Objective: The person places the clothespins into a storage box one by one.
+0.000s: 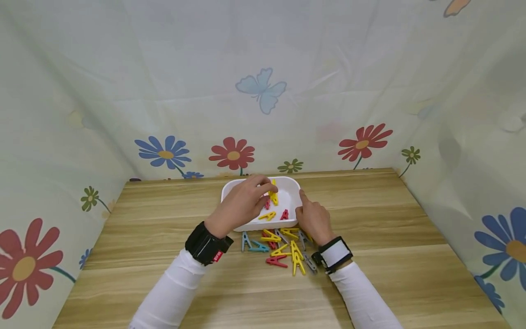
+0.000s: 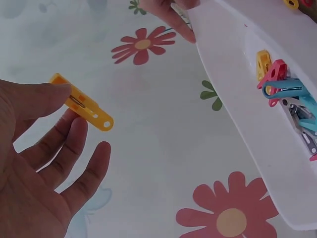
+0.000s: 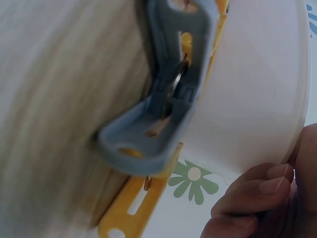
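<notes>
In the left wrist view, a yellow clothes peg (image 2: 85, 105) is pinched between the thumb and fingers of my left hand (image 1: 241, 203). That hand hovers over a white tray (image 1: 290, 194). A yellow peg (image 1: 268, 216) and a red peg (image 1: 285, 214) lie inside the tray near its front wall; my left hand hides part of the interior. At the tray's right side my right hand (image 1: 315, 220) grips the rim, index finger along the edge, the other fingers curled in the right wrist view.
Just in front of the tray, loose pegs lie heaped on the wooden table (image 1: 172, 283): several yellow ones (image 1: 296, 258), blue ones (image 1: 259, 246), grey ones (image 1: 309, 263) and a red one (image 1: 277, 261). A flowered curtain (image 1: 263, 45) surrounds the table at the back and sides.
</notes>
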The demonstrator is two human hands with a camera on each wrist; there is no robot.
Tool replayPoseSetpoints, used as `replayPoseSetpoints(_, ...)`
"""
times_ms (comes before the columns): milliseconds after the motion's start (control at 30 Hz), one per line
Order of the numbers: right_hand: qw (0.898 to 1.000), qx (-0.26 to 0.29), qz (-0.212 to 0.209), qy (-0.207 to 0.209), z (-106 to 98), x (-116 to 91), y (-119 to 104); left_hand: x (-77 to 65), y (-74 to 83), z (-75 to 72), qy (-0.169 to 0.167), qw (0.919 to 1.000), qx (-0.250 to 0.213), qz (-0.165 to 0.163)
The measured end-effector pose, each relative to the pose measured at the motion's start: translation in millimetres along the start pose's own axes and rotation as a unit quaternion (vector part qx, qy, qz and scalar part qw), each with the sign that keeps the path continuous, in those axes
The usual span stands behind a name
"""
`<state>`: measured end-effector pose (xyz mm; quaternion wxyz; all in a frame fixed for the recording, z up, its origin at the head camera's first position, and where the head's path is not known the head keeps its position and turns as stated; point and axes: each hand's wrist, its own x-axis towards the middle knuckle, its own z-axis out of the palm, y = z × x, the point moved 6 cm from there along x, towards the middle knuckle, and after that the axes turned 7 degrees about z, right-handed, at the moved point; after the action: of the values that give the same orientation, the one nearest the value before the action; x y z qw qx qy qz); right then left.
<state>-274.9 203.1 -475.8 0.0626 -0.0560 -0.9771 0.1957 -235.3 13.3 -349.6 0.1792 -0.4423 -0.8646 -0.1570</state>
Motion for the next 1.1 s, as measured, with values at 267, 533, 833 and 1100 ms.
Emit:
replayPoseSetpoints(267, 1.0, 0.005, 0.003, -0.01, 1, 0, -1, 8.9, -15.0, 25.3, -0.023, 0.9992, -0.018, -0.028)
replayPoseSetpoints(533, 1.0, 0.002, -0.001, -0.006, 2, 0, -1, 11.2, -37.6, 57.1, -0.079, 0.9925, -0.037, -0.085)
replayPoseSetpoints(833, 1.0, -0.001, -0.008, 0.01, 1, 2, -1, 8.9, -44.9, 78.6, -0.165, 0.9787, -0.059, -0.107)
replayPoseSetpoints(1100, 1.0, -0.012, -0.01, 0.023, -2, 1, -2, 0.8, -43.7, 80.6, -0.221, 0.9627, -0.082, -0.134)
